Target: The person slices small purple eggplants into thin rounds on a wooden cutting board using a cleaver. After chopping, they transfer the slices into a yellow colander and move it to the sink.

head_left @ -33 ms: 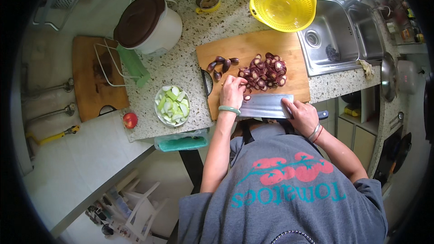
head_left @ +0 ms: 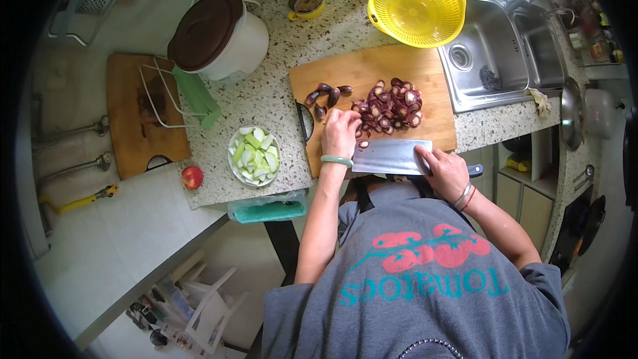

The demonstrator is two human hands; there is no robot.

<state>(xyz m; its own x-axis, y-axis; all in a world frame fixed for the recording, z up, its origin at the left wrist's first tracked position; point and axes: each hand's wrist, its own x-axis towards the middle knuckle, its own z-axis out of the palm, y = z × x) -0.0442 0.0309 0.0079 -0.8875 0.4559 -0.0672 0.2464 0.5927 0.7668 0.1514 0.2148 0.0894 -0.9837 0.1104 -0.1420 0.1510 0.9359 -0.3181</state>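
Observation:
My right hand is wrapped round the handle end of a wide-bladed cleaver, with a finger and thumb on its blade. That blade lies over the front edge of a wooden cutting board. Left of the blade, my left hand is on the board with its fingers bent and drawn together; whatever they hold is hidden. A heap of dark purple slices with pale middles lies beyond the cleaver. Several whole dark purple oval fruits are at the board's left. One small slice touches the blade.
A bowl of pale green chunks and a red apple stand to the left. Behind are a lidded white pot, a small yellow pan and a yellow colander. The steel sink is at right.
The fingers of my left hand have shifted very slightly. The cleaver and my right hand stay nearly where they were.

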